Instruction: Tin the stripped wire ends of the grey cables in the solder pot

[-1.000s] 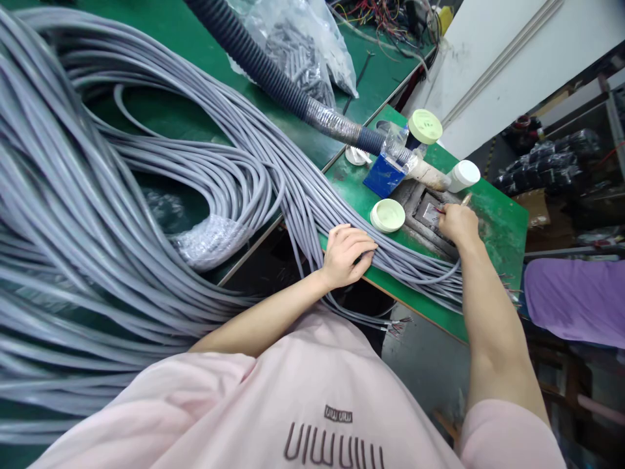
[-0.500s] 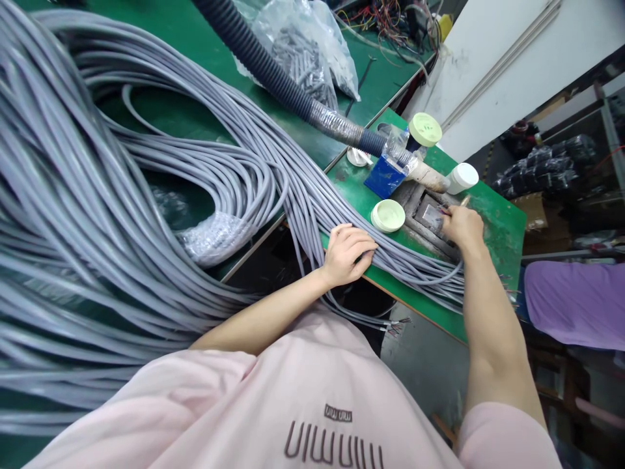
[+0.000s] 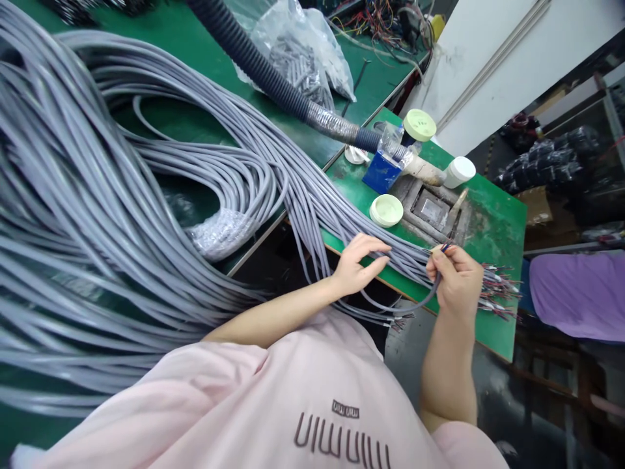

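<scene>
Right hand pinches 1 gray cable close to its stripped end, thumb against curled fingers; colored wire tips poke out past the fingertips, pointing up and left. Held cable sits over the near edge of the green table, sagging in a loose curve back toward the left hand. Left hand is loose, thumb spread from fingers, over the cable bundle; can't tell if it presses down, doesn't look like it grips anything. Handling, best guess: a single cable is light, bendy but springy, jacket smooth and maybe a bit slippery; whole bundle likely heavy and wants to spread. Wire tips look thin, soft, easily bent, so hold on the jacket just behind the strip, not on the wires; the bundle wants a flat palm on top. Versus 0.5 s ago: right hand is off the square pan and lower, nearer the body; wire tips now show clear of the pan, and the wooden stick lying at its side is in full view. Wire ends of the bundle show better now too, right of the hand. Left thumb opens wider, fingers less flat. Pale green tub stays beside the bundle.
</scene>
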A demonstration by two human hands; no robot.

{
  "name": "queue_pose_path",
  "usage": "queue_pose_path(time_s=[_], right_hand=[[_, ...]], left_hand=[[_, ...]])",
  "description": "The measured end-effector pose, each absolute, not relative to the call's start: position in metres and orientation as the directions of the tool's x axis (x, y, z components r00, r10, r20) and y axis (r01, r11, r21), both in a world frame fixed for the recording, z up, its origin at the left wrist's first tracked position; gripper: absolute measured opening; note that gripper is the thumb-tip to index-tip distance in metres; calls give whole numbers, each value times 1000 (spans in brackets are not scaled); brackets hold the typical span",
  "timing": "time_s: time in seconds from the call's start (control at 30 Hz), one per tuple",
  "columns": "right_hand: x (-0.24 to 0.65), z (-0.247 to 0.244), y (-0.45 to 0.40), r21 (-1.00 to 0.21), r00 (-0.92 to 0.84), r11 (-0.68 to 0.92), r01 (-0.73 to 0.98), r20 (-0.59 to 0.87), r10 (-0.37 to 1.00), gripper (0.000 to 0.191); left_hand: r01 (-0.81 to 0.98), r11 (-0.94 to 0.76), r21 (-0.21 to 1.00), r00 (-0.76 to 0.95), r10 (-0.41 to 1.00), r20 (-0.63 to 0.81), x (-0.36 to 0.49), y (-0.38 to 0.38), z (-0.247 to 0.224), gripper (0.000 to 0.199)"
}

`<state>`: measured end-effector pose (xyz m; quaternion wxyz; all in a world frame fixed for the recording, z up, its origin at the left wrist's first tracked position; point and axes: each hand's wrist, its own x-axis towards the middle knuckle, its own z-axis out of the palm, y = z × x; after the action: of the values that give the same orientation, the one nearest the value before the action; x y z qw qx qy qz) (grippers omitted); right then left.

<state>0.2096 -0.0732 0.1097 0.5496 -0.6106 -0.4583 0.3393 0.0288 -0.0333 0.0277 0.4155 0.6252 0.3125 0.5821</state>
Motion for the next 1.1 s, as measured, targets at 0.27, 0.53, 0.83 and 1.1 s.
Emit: queue_pose_path(time_s=[0.27,0.53,0.83,1.1], right_hand=[[169,87,-91,-995,369,-1,-102,-39,929,20],[166,70,-115,-974,259,-63,-219,-121,958,37],[153,73,-133,-956,330,-87,-279,-181,926,47],[181,70,-143,-989,277,-144,18,-133,952,31]], left_hand=[[-682,194,706,374,921,108,69,-61,55,27],[-302,-509,806,11,843,537,50,-39,54,7],[-337,-285,897,207,907,366,51,-48,42,26],[-380,449,809,700,711,-65,43,-56,50,45]])
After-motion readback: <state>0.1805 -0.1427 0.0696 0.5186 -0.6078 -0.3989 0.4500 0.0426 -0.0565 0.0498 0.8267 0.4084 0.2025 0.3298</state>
